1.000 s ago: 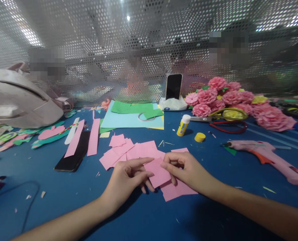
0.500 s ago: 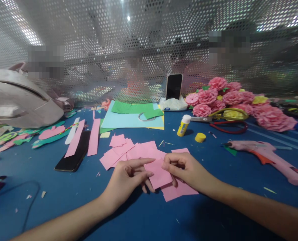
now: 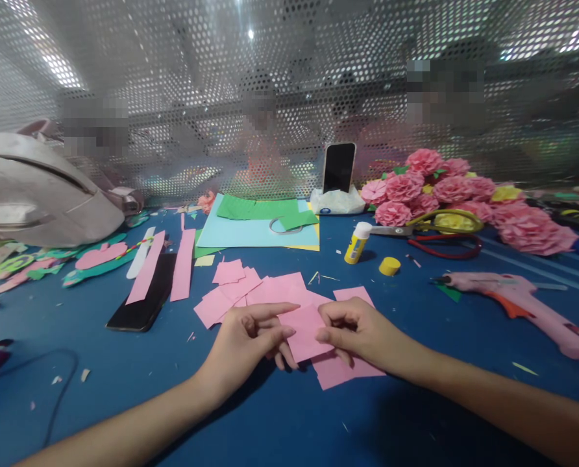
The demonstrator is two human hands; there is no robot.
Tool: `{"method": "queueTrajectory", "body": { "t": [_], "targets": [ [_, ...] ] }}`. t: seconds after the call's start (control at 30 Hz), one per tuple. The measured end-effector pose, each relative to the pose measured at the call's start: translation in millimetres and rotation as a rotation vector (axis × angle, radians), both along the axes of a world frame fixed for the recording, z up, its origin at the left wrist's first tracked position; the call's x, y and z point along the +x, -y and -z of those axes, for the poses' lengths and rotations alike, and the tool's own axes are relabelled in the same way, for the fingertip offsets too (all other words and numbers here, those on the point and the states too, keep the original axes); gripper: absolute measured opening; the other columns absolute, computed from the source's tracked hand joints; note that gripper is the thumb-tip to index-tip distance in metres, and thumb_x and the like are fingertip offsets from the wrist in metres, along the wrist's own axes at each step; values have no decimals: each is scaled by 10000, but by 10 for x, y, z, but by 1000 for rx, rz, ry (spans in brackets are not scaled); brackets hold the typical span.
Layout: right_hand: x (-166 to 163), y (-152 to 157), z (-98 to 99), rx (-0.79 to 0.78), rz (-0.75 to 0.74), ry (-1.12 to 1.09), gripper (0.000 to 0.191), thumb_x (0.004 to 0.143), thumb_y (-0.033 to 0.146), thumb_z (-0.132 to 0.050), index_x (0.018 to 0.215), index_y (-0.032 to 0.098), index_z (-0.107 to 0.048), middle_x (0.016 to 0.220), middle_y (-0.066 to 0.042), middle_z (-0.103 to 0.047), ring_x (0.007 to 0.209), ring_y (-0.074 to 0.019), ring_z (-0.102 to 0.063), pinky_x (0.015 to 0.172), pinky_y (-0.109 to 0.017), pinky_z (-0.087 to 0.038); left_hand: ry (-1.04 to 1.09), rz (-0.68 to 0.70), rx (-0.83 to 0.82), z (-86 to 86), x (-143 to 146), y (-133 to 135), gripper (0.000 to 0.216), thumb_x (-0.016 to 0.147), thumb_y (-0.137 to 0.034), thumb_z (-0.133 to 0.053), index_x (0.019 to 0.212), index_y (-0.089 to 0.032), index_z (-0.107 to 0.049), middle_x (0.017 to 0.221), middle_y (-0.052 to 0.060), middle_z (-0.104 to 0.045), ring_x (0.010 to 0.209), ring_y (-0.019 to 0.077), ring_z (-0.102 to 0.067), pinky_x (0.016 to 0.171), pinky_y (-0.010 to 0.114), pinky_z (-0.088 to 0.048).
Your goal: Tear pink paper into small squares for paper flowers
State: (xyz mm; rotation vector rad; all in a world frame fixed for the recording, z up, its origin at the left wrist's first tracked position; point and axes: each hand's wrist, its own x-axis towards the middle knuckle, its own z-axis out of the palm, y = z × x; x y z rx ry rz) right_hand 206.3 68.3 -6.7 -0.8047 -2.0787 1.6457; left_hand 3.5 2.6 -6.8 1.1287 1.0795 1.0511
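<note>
A small square of pink paper (image 3: 305, 332) is held between my two hands, a little above the blue table. My left hand (image 3: 248, 340) pinches its left edge, thumb on top and fingers beneath. At the right edge, the thumb and fingers of my right hand (image 3: 362, 327) are closed on the same square. More pink paper pieces (image 3: 235, 288) lie overlapping behind and beneath my hands. Beyond them stands an uncapped glue stick (image 3: 357, 242), its yellow cap (image 3: 389, 266) lying beside it.
A pink glue gun (image 3: 518, 301) and scissors (image 3: 416, 228) lie on the right, near pink paper flowers (image 3: 430, 181). To the left are a dark phone (image 3: 146, 295), pink strips (image 3: 183, 264) and a backpack (image 3: 46, 188). A perforated metal screen (image 3: 187, 84) rises behind another phone (image 3: 339, 167).
My right thumb has shifted onto the face of the pink square, with the fingers a little further round its right edge. My left hand has barely moved.
</note>
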Motion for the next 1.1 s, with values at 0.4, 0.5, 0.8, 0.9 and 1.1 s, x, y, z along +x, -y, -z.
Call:
{"method": "queueTrajectory", "body": {
  "t": [0.4, 0.5, 0.8, 0.9, 1.1],
  "targets": [
    [-14, 17, -57, 223, 89, 43, 481, 864, 492, -548, 544, 186, -359, 486, 68, -339, 432, -64, -344, 422, -204, -244, -62, 114, 31, -54, 27, 3, 145, 833, -234, -647, 862, -104, -704, 625, 54, -715, 524, 109, -650, 503, 174, -483],
    [-21, 24, -61, 186, 123, 25, 465, 852, 495, -560, 555, 187, -381, 488, 67, -364, 398, -59, -362, 395, -197, -252, -117, 186, 47, -36, 30, 18, 174, 857, -237, -616, 766, -107, -688, 727, 82, -745, 549, 87, -641, 502, 149, -453],
    [-14, 31, -40, 117, 101, 40, 422, 846, 440, -586, 565, 177, -412, 472, 53, -440, 381, -63, -427, 386, -172, -317, -190, 200, 47, 0, 31, 22, 249, 879, -279, -587, 726, -109, -687, 680, 76, -741, 486, 62, -590, 475, 140, -425],
    [-13, 30, -34, 106, 87, 53, 407, 851, 423, -587, 574, 178, -417, 472, 54, -445, 388, -65, -438, 390, -168, -332, -202, 207, 54, -10, 34, 19, 273, 874, -311, -594, 715, -113, -692, 656, 74, -739, 482, 64, -590, 477, 141, -430],
    [-15, 31, -17, 110, 46, 62, 371, 871, 388, -574, 595, 174, -451, 471, 47, -467, 408, -73, -464, 410, -167, -351, -201, 201, 76, -11, 35, 20, 281, 866, -328, -608, 697, -125, -704, 628, 64, -736, 478, 69, -594, 481, 145, -430]
  ]
}}
